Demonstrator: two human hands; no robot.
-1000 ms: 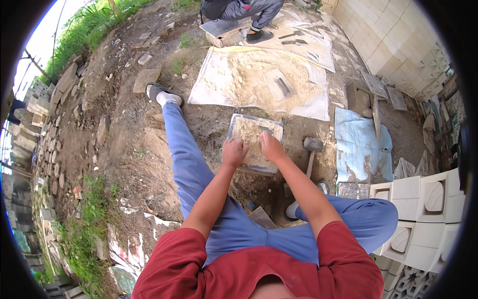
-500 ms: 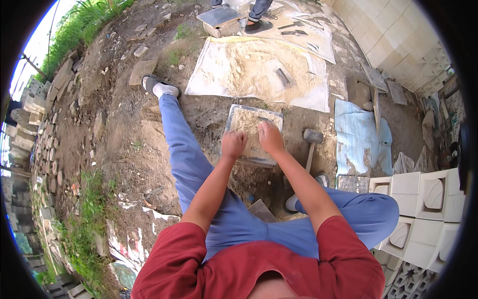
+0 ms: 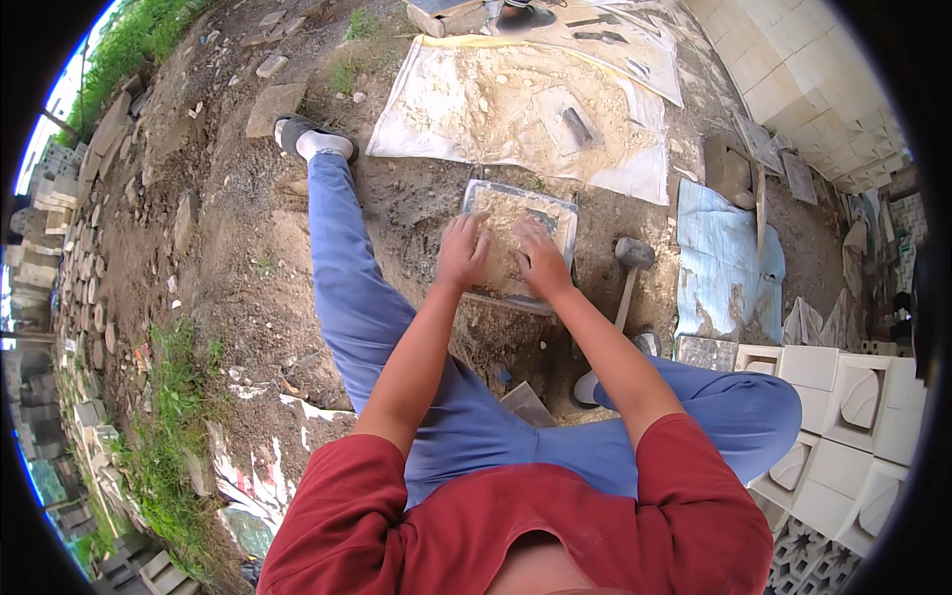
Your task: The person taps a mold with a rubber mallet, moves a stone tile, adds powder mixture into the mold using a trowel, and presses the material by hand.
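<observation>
In front of me on the ground sits a square, shallow mould (image 3: 512, 303) with a metal rim. Pale sandy powder (image 3: 508, 208) fills much of it, and some grey shows near its far right part. My left hand (image 3: 463, 251) lies over the left side of the powder, fingers extended. Over the right side rests my right hand (image 3: 540, 260), its fingers also stretched out and a little apart. Neither hand holds anything that I can see. A mallet (image 3: 635, 254) with a thick dark head lies just right of the mould.
Beyond the mould, a white sheet (image 3: 645, 178) bears heaped powder and a flat float (image 3: 575, 129). A blue sheet (image 3: 729, 263) lies at right. Pale hollow blocks (image 3: 813, 369) are stacked near my right knee. Another person's shoe (image 3: 526, 19) shows at the far edge.
Both hands have gone from curled fists to flatter, extended fingers on the powder. The view has shifted slightly, so the far block and the other person's legs show less.
</observation>
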